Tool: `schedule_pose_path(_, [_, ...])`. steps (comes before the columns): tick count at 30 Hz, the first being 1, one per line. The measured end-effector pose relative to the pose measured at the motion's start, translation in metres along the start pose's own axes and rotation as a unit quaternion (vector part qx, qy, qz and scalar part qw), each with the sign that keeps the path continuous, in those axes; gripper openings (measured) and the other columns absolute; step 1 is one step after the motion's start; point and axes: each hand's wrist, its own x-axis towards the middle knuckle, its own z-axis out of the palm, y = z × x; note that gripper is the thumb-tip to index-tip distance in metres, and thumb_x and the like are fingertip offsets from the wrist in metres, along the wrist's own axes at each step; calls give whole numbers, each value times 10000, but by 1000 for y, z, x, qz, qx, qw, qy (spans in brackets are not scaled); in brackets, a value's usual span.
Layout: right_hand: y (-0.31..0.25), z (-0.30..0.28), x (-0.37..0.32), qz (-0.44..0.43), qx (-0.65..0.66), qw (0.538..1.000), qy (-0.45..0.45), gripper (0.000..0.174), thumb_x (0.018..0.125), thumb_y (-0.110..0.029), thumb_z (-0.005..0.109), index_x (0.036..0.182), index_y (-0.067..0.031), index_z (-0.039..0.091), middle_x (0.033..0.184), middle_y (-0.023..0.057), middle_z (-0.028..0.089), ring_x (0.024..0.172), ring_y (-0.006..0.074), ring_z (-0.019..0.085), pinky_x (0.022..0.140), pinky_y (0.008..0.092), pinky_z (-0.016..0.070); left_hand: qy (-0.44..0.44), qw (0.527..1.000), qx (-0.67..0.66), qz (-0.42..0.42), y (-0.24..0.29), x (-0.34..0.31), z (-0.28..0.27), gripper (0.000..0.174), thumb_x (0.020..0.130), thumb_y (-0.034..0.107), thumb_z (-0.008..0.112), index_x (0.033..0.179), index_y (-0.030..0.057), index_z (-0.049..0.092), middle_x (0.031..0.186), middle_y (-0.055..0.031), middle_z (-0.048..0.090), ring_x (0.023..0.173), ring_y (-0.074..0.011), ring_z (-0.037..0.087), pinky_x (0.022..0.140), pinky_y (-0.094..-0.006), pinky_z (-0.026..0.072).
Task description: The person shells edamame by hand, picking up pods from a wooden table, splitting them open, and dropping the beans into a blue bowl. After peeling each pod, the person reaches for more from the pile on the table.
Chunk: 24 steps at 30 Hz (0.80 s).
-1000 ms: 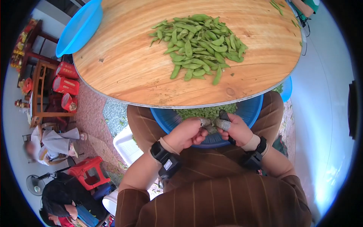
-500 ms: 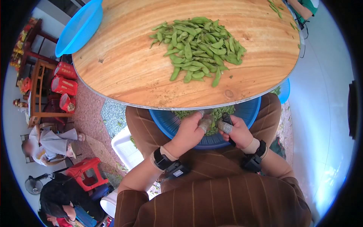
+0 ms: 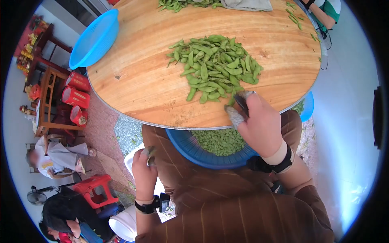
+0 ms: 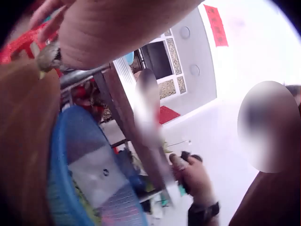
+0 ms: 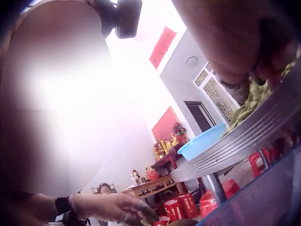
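Observation:
My right hand (image 3: 261, 125) is over the table's near edge, its taped thumb and finger at the bottom of a heap of green soybean pods (image 3: 219, 67). It holds a slim black tool (image 3: 242, 103), whose working end is hidden. My left hand (image 3: 145, 174) is low on the left, beside my knee and over a white tub. Its taped fingertips pinch a green pod (image 3: 151, 153), seen only in part. Between my legs sits a blue basin (image 3: 182, 148) with many shelled green beans (image 3: 221, 142) in it.
The round wooden table (image 3: 137, 85) bears a light blue basket (image 3: 95, 38) at left and more pods (image 3: 174, 5) by a grey cloth (image 3: 247, 4). A white tub (image 3: 129, 160) stands below my left hand. A red stool (image 3: 95, 190) and other people are at left.
Both hands were together over the basin. My left hand has moved down and left to the white tub; my right hand has risen to the pod heap with the black tool.

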Motion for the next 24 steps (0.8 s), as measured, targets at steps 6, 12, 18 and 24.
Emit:
schedule_pose_path(6, [0, 5, 6, 80, -64, 995, -11, 228, 754, -114, 658, 900, -30, 504, 736, 146, 588, 674, 357, 606, 562, 432, 478, 64, 989, 132, -5, 8, -13, -4, 423, 754, 15, 655, 1167, 0, 564, 1218, -196, 533, 1075, -381, 533, 875, -427, 465])
schedule_pose_path(12, [15, -28, -12, 196, 268, 937, -107, 229, 761, -104, 704, 925, -3, 578, 789, 108, 660, 672, 179, 626, 615, 309, 484, 69, 952, -135, 265, 101, 28, -1, 287, 760, 20, 650, 1047, 3, 636, 1117, -181, 599, 965, -328, 617, 812, -369, 508])
schedule_pose_path(18, [21, -41, -16, 287, 489, 788, -239, 300, 808, -138, 697, 1058, -12, 588, 812, 12, 628, 623, 76, 538, 560, 220, 439, 46, 877, -149, 455, 157, 63, 21, 282, 757, 9, 662, 1037, 12, 634, 1000, -158, 629, 847, -324, 627, 714, -371, 520])
schedule_pose_path(24, [17, -43, -27, 279, 522, 764, -256, 391, 881, -117, 590, 1244, -15, 488, 814, 7, 622, 553, 60, 513, 491, 207, 420, -123, 891, -318, 298, 148, 51, 18, 207, 863, 27, 575, 1067, 24, 614, 767, -46, 611, 657, -153, 583, 568, -277, 467])
